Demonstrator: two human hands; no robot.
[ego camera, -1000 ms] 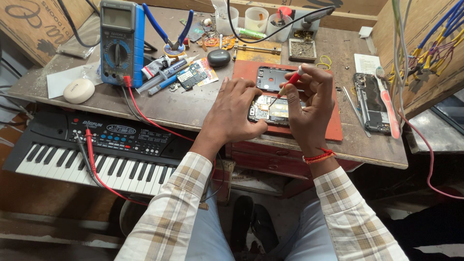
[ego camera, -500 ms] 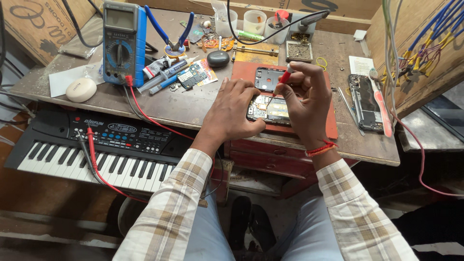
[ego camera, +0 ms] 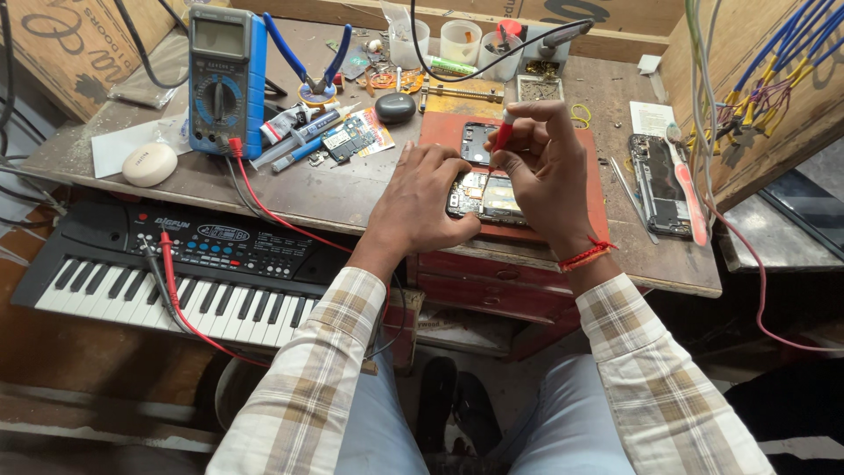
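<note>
Right at the front edge of the scuffed wooden workbench [ego camera: 334, 189], an opened smartphone [ego camera: 486, 195] lies on a flat red mat [ego camera: 591, 189], its bare circuit board and metal shields showing. The left hand [ego camera: 428, 195] rests on the phone's left end, fingers curled down and pressing it still. The right hand [ego camera: 543, 163] pinches a slim red-handled screwdriver [ego camera: 504, 134] between thumb and fingertips, held upright with its tip down on the phone's upper part.

A second stripped phone [ego camera: 658, 183], dark and rectangular, lies well apart to the right, with metal tweezers [ego camera: 629, 200] between it and the mat. Left of the hands sit a boxy blue multimeter [ego camera: 221, 81], blue-handled pliers [ego camera: 313, 58], a smooth black oval case [ego camera: 395, 107] and a white oval case [ego camera: 149, 164]. The bench is bare between the multimeter's red lead [ego camera: 272, 215] and the left hand. Below the bench's edge a black electronic keyboard [ego camera: 167, 273] with glossy white keys juts out.
</note>
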